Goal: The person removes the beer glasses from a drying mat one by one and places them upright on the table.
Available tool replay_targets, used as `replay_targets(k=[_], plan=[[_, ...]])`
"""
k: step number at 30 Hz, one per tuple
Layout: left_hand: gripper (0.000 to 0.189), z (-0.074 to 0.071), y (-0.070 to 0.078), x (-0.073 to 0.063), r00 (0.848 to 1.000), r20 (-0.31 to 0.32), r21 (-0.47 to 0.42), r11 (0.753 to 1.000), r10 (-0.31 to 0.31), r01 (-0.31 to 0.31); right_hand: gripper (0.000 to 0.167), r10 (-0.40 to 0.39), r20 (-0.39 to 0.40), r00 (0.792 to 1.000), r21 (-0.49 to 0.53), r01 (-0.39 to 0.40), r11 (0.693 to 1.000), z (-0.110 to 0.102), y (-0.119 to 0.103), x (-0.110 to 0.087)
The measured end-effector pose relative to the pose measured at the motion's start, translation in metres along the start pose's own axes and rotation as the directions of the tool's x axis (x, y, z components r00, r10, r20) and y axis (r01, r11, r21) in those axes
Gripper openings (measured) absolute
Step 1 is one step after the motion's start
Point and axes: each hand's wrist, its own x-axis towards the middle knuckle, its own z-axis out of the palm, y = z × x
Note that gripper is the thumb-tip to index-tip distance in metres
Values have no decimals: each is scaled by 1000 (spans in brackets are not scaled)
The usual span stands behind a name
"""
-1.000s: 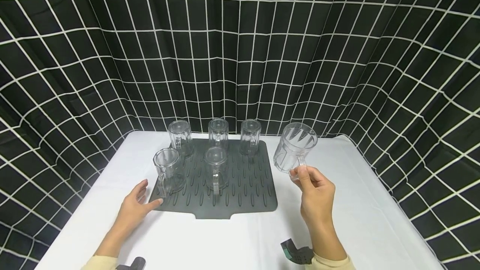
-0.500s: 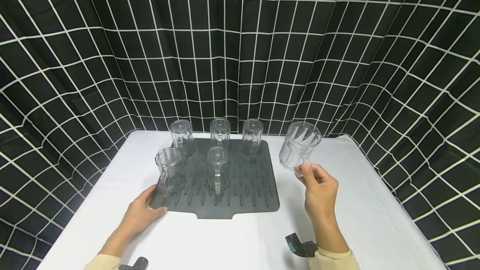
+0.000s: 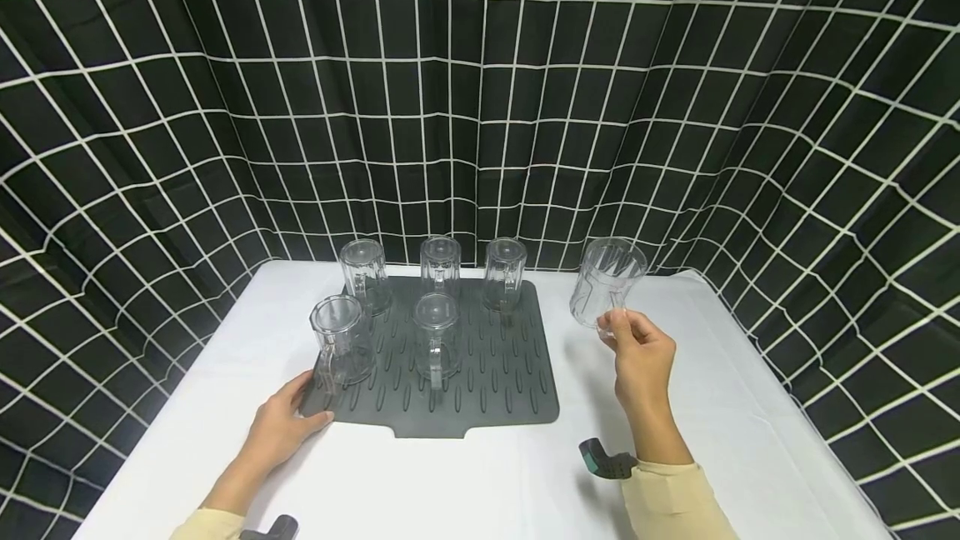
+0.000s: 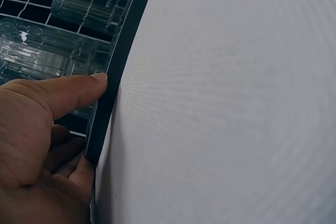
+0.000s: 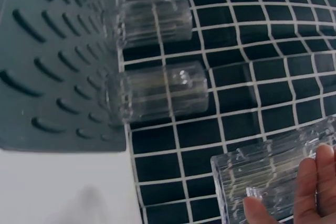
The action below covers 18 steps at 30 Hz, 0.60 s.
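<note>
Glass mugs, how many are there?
6. Five stand on the dark mat: a back-left mug, a back-middle mug, a back-right mug, a front-left mug and a front-middle mug. The right hand holds the other mug. None looks hidden.

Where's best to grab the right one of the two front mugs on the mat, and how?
Probably by its handle, from the near side: the mug appears upside down on the mat, with that handle jutting towards the person.
</note>
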Motion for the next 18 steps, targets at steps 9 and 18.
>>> replay_targets(k=[9, 18], plan=[[83, 0, 2, 0, 1000, 3, 5, 1000, -3, 3, 25, 77, -5, 997, -7, -77, 997, 2, 19, 20], [83, 0, 3, -1, 1000, 2, 17, 1000, 1, -1, 26, 121, 5, 993, -43, -121, 992, 8, 39, 34]])
